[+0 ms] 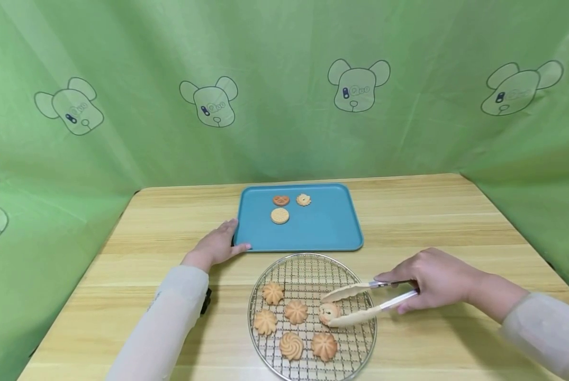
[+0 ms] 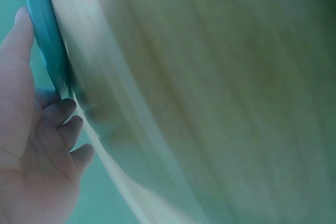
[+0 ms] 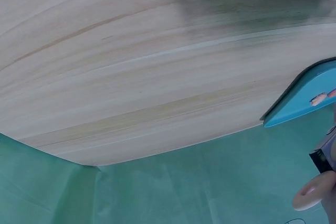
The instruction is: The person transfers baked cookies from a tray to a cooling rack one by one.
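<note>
"Green cloth (image 1: 284, 151) printed with bear heads (image 1: 360, 79) hangs behind a wooden worktop (image 1: 422, 217). What's the right hand (image 1: 436, 278) doing?"

"Gripping tongs (image 1: 358, 316). At its nine o'clock, their tips straddle a cookie (image 1: 329, 312); I can't tell whether they squeeze it."

"Where's that cookie lying?"

"On the wire rack (image 1: 308, 272), just toward three from centre. Five more cookies (image 1: 296, 312) spread from five clockwise to ten."

"And the left hand (image 1: 217, 243)?"

"Holding the blue tray (image 1: 322, 230) at its eight o'clock corner. That's at the rack's twelve, bearing a pretzel-shaped cookie (image 1: 281, 200) at ten, a scalloped cookie (image 1: 304, 199) at twelve, a round cookie (image 1: 279, 216) at nine."
</note>
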The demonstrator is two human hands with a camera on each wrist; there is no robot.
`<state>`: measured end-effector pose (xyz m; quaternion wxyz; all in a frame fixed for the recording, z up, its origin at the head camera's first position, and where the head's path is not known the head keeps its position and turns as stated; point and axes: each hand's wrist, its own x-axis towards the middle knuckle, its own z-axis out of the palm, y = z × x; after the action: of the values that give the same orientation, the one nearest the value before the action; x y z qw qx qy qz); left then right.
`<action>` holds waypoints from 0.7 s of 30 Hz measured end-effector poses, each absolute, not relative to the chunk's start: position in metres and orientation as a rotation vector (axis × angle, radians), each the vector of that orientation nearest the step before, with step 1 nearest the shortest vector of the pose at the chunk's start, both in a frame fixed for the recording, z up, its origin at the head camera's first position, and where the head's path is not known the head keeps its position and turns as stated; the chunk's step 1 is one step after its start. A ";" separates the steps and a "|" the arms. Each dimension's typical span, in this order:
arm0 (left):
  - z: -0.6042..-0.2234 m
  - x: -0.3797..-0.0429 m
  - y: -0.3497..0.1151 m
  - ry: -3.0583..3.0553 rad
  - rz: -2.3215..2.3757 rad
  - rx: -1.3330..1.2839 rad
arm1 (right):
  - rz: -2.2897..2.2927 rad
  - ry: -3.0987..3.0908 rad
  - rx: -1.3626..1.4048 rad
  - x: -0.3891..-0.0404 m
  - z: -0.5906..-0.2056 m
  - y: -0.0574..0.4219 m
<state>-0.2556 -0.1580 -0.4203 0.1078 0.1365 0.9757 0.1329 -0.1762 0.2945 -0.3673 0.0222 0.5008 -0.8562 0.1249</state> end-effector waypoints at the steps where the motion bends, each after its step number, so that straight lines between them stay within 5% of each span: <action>1: -0.420 -0.256 -0.158 2.870 0.386 0.396 | 0.386 -2.650 1.554 -0.176 -0.367 0.294; 21: -0.418 -0.255 -0.158 2.862 0.404 0.374 | 0.412 -2.656 1.527 -0.175 -0.365 0.293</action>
<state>-0.2548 -0.1580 -0.4185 0.1135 0.1275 0.9757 0.1376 -0.1752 0.2926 -0.3652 0.0250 0.4939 -0.8589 0.1333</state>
